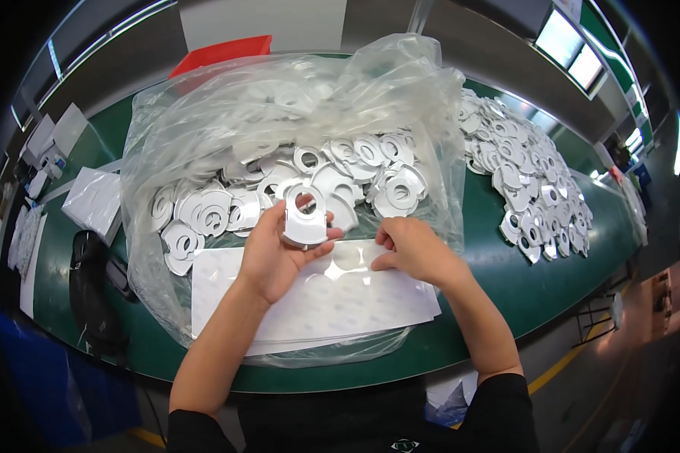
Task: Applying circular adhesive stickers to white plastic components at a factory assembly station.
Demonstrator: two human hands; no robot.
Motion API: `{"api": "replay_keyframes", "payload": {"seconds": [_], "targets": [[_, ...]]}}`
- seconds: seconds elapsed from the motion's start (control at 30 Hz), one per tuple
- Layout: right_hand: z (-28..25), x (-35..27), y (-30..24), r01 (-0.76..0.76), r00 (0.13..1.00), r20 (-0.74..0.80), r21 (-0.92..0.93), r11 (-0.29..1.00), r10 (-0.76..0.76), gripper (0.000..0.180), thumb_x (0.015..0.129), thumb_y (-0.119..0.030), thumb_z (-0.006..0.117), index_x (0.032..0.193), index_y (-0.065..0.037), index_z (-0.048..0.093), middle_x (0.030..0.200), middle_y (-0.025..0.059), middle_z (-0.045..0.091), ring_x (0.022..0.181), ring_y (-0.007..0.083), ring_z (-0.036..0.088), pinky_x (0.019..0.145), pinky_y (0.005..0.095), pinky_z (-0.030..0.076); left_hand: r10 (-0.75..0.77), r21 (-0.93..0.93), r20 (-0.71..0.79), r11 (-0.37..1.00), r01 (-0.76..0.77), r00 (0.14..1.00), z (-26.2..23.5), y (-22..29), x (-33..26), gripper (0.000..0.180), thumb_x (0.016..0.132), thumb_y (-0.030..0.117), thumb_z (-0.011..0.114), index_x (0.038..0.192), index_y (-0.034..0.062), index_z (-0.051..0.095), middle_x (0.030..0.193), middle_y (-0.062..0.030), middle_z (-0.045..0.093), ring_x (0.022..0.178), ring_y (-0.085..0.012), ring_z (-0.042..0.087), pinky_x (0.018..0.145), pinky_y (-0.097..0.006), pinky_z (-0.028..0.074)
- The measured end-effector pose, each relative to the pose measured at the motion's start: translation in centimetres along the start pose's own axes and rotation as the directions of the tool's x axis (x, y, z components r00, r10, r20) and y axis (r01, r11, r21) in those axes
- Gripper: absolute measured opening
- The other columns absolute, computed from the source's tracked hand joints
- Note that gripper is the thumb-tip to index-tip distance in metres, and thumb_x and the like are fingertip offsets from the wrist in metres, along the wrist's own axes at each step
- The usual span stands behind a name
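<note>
A white plastic ring part (305, 219) is gripped in the left hand (276, 253) at frame centre, above a white backing sheet (310, 302) whose sticker is being pinched by the closed fingers of the right hand (415, 249). At 12 o'clock, a clear bag (279, 113) of such parts is seen, seemingly unprocessed; at 2 o'clock, a loose pile (529, 181) is spread on the green table (521, 279), possibly finished.

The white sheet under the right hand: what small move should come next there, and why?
Probably the right hand should peel one round sticker off the white sticker sheet. Its fingertips already pinch at the sheet's upper edge, while the left hand holds a white plastic ring part upright and ready beside it.
</note>
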State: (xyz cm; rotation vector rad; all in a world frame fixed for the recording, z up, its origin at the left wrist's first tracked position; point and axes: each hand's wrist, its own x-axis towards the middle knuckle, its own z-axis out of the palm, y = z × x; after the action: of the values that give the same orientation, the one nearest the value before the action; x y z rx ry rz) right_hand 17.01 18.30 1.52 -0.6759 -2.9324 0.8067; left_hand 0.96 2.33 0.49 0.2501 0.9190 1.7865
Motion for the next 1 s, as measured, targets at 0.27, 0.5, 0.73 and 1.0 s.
{"api": "replay_keyframes", "payload": {"seconds": [0.27, 0.5, 0.73, 1.0], "targets": [[0.7, -0.8, -0.6, 0.088, 0.994, -0.062, -0.080, 0.993, -0.094, 0.021, 0.065, -0.012, 0.076, 0.077, 0.000, 0.063, 0.081, 0.0138, 0.060, 0.077, 0.0298, 0.060, 0.069, 0.0365, 0.047, 0.010, -0.355, 0.213, 0.933, 0.068, 0.977, 0.1, -2.0, 0.0, 0.044, 0.098, 0.045, 0.025, 0.118, 0.0122, 0.045, 0.128, -0.0195, 0.048, 0.108, -0.0315, 0.053, 0.079, -0.039, 0.048], [1.0, -1.5, -0.5, 0.152, 0.976, -0.136, -0.130, 0.980, -0.170, 0.013, 0.067, -0.009, 0.071, 0.074, -0.002, 0.062, 0.080, 0.0132, 0.058, 0.077, 0.0288, 0.058, 0.069, 0.0368, 0.047, -0.090, -0.293, 0.232, 0.943, 0.158, 0.969, -1.0, -5.2, 1.5, 0.050, 0.098, 0.049, 0.024, 0.122, 0.0098, 0.043, 0.125, -0.0172, 0.049, 0.112, -0.0322, 0.052, 0.085, -0.043, 0.047], [-4.2, -3.1, -0.6, 0.296, 0.887, 0.137, 0.561, 0.773, -0.440, 0.012, 0.079, -0.007, 0.067, 0.076, -0.001, 0.057, 0.080, 0.0048, 0.055, 0.070, 0.0137, 0.053, 0.064, 0.0264, 0.046, -0.066, -0.205, 0.126, 0.975, 0.091, 0.990, 0.1, -4.7, 0.7, 0.061, 0.096, 0.055, 0.020, 0.130, 0.0080, 0.039, 0.119, -0.0150, 0.052, 0.116, -0.0326, 0.050, 0.085, -0.042, 0.047], [1.3, -0.8, -0.9, 0.160, 0.984, -0.179, 0.861, 0.483, -0.007, 0.011, 0.090, -0.012, 0.059, 0.090, -0.001, 0.056, 0.092, 0.0021, 0.055, 0.073, 0.0070, 0.054, 0.066, 0.0217, 0.046, -0.148, -0.051, 0.243, 0.985, 0.165, 0.959, 0.5, -4.8, 0.5, 0.066, 0.096, 0.057, 0.015, 0.118, 0.0059, 0.050, 0.103, -0.0114, 0.059, 0.084, -0.0219, 0.060, 0.062, -0.030, 0.045]]}}
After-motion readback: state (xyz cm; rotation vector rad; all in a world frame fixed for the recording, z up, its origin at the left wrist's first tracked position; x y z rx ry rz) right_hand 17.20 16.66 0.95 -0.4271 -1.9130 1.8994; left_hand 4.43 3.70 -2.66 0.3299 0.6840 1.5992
